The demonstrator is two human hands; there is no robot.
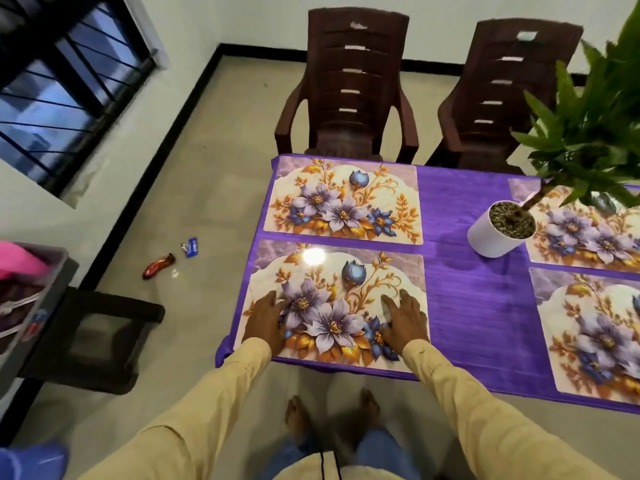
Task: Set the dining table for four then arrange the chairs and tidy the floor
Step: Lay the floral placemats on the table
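Observation:
A table with a purple cloth (467, 271) carries several floral placemats. The near left placemat (332, 271) lies at the table's front edge. My left hand (265, 318) rests flat on its left side, and my right hand (403, 320) rests flat on its right side, fingers straight. A second placemat (346, 199) lies just behind it. Two more placemats (588, 323) lie at the right, one (581, 237) partly hidden by a plant. Two brown plastic chairs (349, 95) (509, 95) stand at the table's far side. On the floor lie a red wrapper (159, 266) and a blue wrapper (191, 246).
A white pot (495, 237) with a green plant stands mid-table. At the left a dark stool (104, 337) stands beside a grey bin (41, 289) with pink cloth in it. A barred window (62, 81) is in the left wall. My bare feet stand before the table.

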